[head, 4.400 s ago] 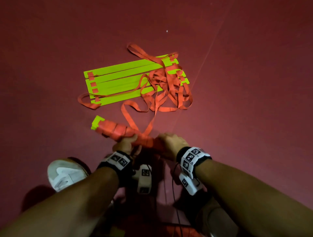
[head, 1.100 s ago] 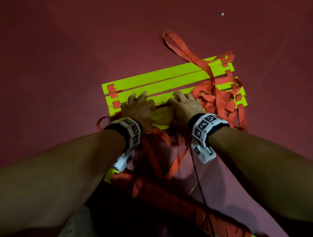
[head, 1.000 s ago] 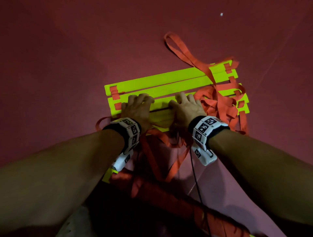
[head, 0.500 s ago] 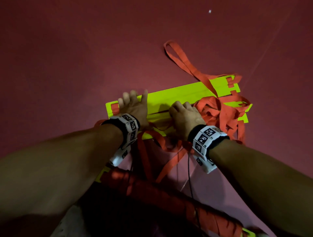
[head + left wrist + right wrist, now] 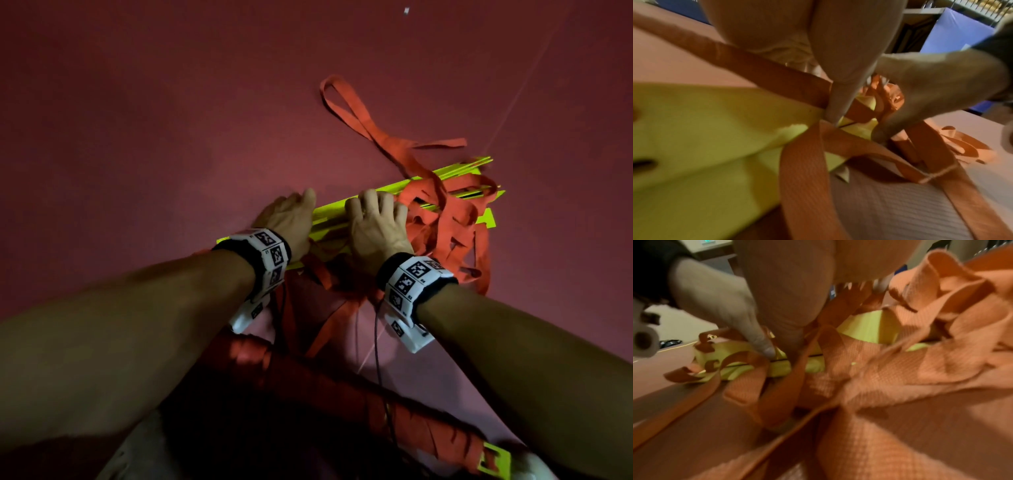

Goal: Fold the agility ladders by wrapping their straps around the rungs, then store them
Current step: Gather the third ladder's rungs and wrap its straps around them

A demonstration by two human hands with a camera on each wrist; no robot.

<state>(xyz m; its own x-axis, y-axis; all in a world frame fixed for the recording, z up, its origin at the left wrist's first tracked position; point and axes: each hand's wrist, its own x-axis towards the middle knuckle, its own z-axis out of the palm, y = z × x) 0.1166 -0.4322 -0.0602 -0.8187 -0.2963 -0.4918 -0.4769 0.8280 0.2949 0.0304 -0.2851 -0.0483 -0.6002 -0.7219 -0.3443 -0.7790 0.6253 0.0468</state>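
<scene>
My left hand [image 5: 291, 219] curls its fingers over the far edge of the yellow rungs [image 5: 332, 214], thumb pinching the near side; my right hand [image 5: 376, 226] grips the same stack just to the right, fingers bent over the top; the rungs lie gathered on the red floor [image 5: 154, 120], with the loose orange straps [image 5: 445, 219] tangled over their right end and trailing far and near. 1 wrapped ladder [image 5: 359, 401] already lies near my knees. I judge I am squaring the 2nd ladder's rungs; next I need to free 1 strap and wind it tight.
</scene>
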